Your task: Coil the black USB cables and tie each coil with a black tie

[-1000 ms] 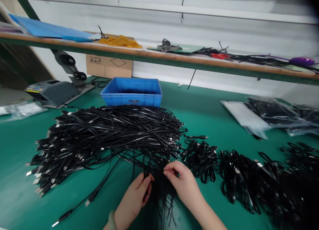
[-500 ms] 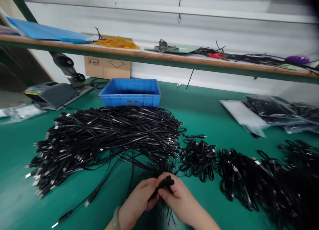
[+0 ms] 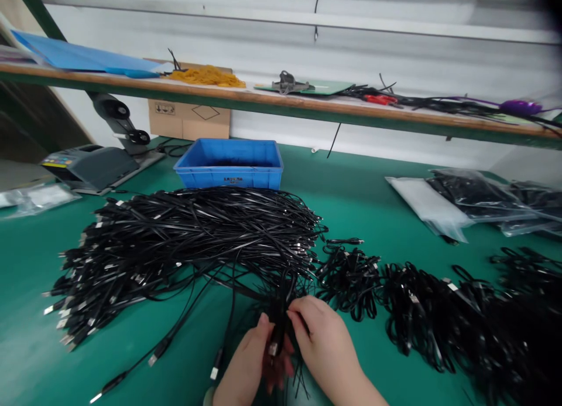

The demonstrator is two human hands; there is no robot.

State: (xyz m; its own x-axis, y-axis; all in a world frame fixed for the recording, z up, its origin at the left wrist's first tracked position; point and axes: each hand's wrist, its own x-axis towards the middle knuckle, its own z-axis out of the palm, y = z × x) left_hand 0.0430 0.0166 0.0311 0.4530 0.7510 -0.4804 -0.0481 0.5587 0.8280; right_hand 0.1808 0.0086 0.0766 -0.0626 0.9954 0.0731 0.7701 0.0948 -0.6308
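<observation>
Head view over a green-topped desk (image 3: 351,177): left hand (image 3: 252,359) and right hand (image 3: 325,335) work together at the near edge of the main heap, on a small bunch of black flat cables (image 3: 278,318) that stands upright between them, with strands trailing toward the person. Left hand has a closed grip on the bunch from below, fingers curled, and a metal-tipped USB plug (image 3: 273,349) shows at its fingertips. Right hand pinches the same bunch from the far side. This grip is also closed, though the fingers hide part of the cables. The heap of black cables (image 3: 188,236) lies ahead, plug ends fanned to the left, apparently so single ends stay reachable. Coiled cable bundles (image 3: 351,283) sit to the right, just beside the heap, seemingly to keep coiled lengths from loose ones. A blue plastic crate (image 3: 228,180) stands just behind the heap, and clear plastic bags of cables (image 3: 474,198) lie at far right. Above, a wooden shelf (image 3: 281,104) holds spare items, including yellow rubber bands (image 3: 206,77).
</observation>
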